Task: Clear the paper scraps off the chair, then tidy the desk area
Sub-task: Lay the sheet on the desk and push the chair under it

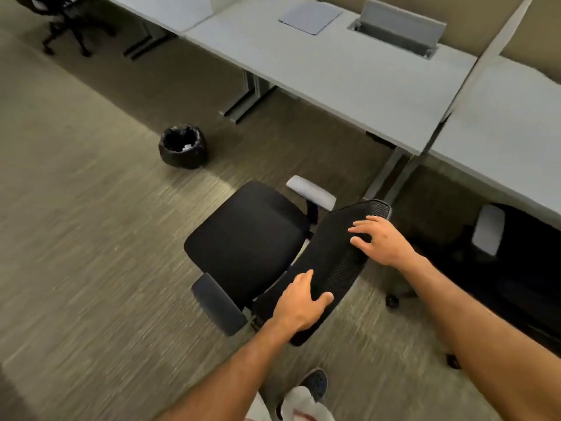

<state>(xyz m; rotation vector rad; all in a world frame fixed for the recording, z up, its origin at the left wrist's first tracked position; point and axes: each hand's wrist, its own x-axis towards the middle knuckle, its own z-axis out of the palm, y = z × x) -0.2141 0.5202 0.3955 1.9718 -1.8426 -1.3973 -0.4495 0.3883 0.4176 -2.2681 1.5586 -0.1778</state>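
Note:
A black office chair (pixel 249 238) with grey armrests stands on the carpet in front of the desk (pixel 349 77). Its seat is bare, with no paper scraps on it. My left hand (pixel 299 302) grips the lower edge of the chair's mesh backrest (pixel 334 262), thumb on one side and fingers on the other. My right hand (pixel 379 238) rests on the upper part of the backrest with its fingers spread. A small bin with a black liner (pixel 183 146) sits on the floor to the left, with a few white scraps inside.
A grey mat (pixel 309 16) and a raised cable-box lid (pixel 397 22) lie on the desk. A second chair (pixel 501 238) is tucked under the neighbouring desk at right. Another black chair (pixel 65 19) stands far left. My shoe (pixel 315 384) shows at the bottom.

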